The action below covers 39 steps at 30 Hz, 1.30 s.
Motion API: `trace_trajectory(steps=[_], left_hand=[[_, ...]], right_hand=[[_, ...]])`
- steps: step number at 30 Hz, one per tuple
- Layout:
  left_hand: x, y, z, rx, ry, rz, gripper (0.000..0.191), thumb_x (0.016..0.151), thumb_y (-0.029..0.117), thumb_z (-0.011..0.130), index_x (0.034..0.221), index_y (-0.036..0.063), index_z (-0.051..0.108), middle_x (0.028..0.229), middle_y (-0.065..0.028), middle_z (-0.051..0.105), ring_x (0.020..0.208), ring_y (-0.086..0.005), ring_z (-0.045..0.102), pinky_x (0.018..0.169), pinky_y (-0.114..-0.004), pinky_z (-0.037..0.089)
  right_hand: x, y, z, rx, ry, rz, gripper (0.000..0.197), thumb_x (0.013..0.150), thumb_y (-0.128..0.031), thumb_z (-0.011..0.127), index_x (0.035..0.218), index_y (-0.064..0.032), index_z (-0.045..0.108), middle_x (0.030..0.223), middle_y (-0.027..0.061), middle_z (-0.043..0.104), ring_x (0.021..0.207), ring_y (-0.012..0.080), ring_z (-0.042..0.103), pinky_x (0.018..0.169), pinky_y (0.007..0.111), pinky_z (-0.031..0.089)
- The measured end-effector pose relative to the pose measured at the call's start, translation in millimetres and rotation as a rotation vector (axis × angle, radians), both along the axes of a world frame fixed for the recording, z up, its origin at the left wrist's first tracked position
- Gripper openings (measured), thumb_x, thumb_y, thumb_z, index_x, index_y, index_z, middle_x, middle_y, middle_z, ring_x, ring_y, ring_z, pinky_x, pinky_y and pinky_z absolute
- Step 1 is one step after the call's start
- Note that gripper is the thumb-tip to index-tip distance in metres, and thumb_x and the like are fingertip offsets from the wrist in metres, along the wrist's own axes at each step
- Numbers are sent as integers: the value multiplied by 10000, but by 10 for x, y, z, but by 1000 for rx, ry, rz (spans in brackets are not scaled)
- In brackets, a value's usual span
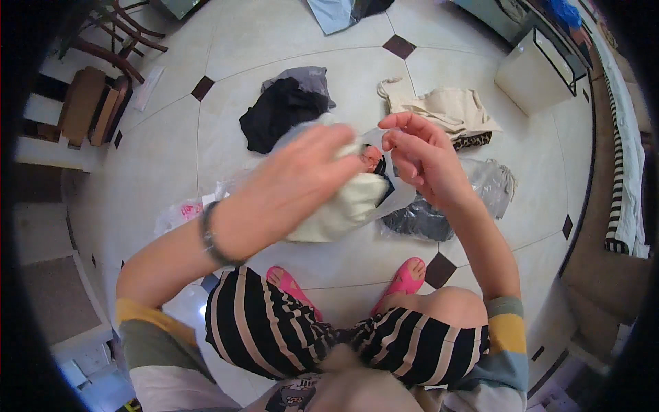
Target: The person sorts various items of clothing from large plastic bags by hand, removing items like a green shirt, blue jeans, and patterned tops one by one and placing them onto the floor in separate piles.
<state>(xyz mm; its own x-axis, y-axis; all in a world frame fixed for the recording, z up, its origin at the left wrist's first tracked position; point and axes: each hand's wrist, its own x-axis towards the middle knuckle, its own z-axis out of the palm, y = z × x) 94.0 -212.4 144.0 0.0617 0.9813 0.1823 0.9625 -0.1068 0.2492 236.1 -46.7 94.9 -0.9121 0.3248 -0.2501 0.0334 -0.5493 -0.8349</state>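
My left hand (293,180), blurred and with a dark band at the wrist, has its fingers closed around part of a cream cloth (340,208). To its right, my right hand (427,154) pinches the edge of a translucent plastic bag (399,193) between thumb and forefinger. Salmon-pink fabric (371,158) and a dark navy piece show between the hands, by the bag's opening. How far the cloth sits inside the bag is hidden by my left hand.
Beyond lie a black garment (280,110), a grey bag (309,80) and beige drawstring bags (443,108). Dark clothing in clear plastic (419,219) lies at right. Crumpled plastic (177,213) is at left, a cream bin (535,72) at far right, a wooden chair (123,36) at upper left.
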Motion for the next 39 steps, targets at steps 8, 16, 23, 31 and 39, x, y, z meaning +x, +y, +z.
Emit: trace_trajectory(steps=[8,16,23,31,39], left_hand=[[24,-6,-987,-77,-403,39,462,790,-39,581,1243,33,524,1294,-202,478,1155,-379,508,969,-379,446],[205,270,-1694,-175,-2,-281,458,764,109,609,1201,7,519,1254,-192,498,1164,-376,494,960,-404,433],[318,404,-1960,-288,-31,-284,458,759,121,620,1195,15,525,1253,-189,504,1123,-370,518,921,-406,451],[237,312,-2015,-297,-6,-262,459,754,134,634,1188,24,533,1251,-186,511,1076,-363,546,876,-409,471],[50,126,-862,-453,-202,-118,377,824,152,637,1178,57,553,1212,-162,554,1047,-330,575,861,-392,492]], right_hand=[[178,146,-92,-41,16,-62,170,883,-139,571,1020,-39,555,831,50,578,517,61,468,411,200,324],[-67,-355,-9,548,150,-132,171,858,-124,573,1006,-39,559,791,38,575,686,74,510,598,240,426],[45,-338,131,427,224,-192,120,832,-36,555,948,-26,526,703,77,543,635,147,531,571,283,427],[130,-62,-69,592,284,-80,234,902,-128,516,1108,-21,484,745,68,566,662,136,550,618,278,447],[-488,825,-2153,1361,-973,-141,948,749,-380,744,1443,-19,209,1455,306,210,1310,523,238,949,639,338]])
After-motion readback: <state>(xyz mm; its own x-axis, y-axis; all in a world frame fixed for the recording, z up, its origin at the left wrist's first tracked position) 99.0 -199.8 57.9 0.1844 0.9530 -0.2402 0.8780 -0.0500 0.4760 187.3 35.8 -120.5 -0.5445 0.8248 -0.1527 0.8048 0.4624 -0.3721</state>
